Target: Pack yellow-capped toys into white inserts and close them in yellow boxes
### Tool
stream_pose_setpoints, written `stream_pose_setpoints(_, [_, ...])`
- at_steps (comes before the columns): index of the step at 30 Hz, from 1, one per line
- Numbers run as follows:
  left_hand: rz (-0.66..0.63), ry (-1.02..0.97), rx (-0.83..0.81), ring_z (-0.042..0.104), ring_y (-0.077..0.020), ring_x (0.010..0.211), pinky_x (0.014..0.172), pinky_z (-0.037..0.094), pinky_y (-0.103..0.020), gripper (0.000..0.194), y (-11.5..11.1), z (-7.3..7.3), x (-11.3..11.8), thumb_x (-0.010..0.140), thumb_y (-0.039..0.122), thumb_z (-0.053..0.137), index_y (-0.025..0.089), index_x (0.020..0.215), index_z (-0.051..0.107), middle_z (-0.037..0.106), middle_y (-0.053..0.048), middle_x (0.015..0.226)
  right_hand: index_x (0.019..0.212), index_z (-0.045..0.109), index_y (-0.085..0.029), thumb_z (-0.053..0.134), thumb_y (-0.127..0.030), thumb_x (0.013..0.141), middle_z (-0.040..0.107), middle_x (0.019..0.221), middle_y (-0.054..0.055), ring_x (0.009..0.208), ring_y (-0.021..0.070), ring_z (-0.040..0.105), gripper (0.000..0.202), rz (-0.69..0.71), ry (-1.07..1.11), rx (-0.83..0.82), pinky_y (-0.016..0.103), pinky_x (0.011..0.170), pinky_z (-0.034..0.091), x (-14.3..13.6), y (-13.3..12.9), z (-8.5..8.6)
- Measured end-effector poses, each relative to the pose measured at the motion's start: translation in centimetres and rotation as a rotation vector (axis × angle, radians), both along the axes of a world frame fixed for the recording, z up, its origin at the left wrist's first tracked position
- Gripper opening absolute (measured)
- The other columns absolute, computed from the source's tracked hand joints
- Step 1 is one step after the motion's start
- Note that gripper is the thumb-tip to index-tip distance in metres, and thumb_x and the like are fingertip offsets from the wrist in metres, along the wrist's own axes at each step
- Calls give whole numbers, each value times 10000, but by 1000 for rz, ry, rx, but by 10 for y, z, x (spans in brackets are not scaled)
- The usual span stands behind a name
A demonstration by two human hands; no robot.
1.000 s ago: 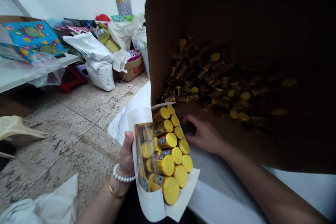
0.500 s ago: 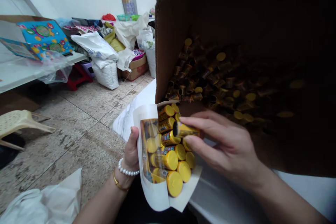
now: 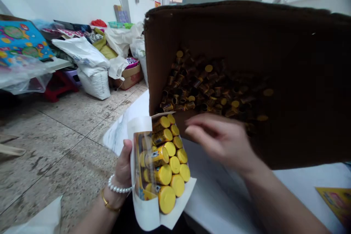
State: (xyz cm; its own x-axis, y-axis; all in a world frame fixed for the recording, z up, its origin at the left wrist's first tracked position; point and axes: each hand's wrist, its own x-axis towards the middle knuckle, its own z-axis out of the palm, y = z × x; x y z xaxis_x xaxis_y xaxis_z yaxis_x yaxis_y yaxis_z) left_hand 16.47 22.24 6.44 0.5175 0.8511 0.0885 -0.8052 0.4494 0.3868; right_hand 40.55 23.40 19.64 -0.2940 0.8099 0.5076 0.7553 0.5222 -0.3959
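Yellow-capped tubs (image 3: 167, 199) sitting in white pack (image 3: 146, 214), L hand (image 3: 124, 166) gripping its side, fingers mostly hidden
R hand (image 3: 222, 140) hovering btwn pack & carton (image 3: 157, 55), fingers bunching nr thumb, blurred, can't tell if pinching

Worn at the wrist of the left hand (image 3: 123, 166), left of the frame's lower centre: bracelet (image 3: 119, 189) of round, glossy white beads, pearl-like, strung in a single row. Farther up the same forearm, near the bottom edge: slim gold-coloured bangle (image 3: 106, 204), smooth band, small raised fitting on the outer side. Both forearms bare. Black clothing (image 3: 122, 219) at bottom centre, too dark to make out seams or weave.
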Motion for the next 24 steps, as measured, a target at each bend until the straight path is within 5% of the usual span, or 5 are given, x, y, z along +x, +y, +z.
stream_pose_setpoints(2, [17,29,-26,583,-345,1257,1134,373,-537,657,0,-3,-1,901,671,466,153,1274,620,733,-128,1162,833,713,-198,579,-479,910,713,729,99,709,289,706,321,-464,-297,-114,374,622,525,29,17,-2])
stream_pose_setpoints(5, [54,72,-35,591,-341,1246,1133,371,-541,647,1,-7,-2,901,663,476,144,1259,623,743,-127,1129,1104,679,-154,524,-527,915,718,835,194,790,395,709,447,-723,-617,-398,415,588,488,56,45,-22])
stream_pose_setpoints(11, [7,62,0,591,-322,1252,1142,372,-520,621,0,-10,-4,933,636,425,156,1280,611,738,-112,1157,1145,632,-158,413,-496,964,705,1007,188,855,358,706,441,-758,-641,-380,386,615,487,59,64,-51])
stream_pose_setpoints(16, [-34,-8,26,533,-330,1317,1152,352,-529,622,1,-10,-5,955,627,354,179,1309,600,700,-119,1250,1147,635,-113,470,-370,954,652,1185,215,1109,380,593,361,-693,-558,-15,439,847,478,67,69,-51])
stream_pose_setpoints(24, [-160,-142,107,413,-354,1406,1186,268,-545,664,3,-9,-4,958,645,242,212,1314,598,631,-108,1364,1134,671,-148,431,-234,972,734,1046,131,945,252,676,302,-483,-432,-229,321,772,479,81,78,-57])
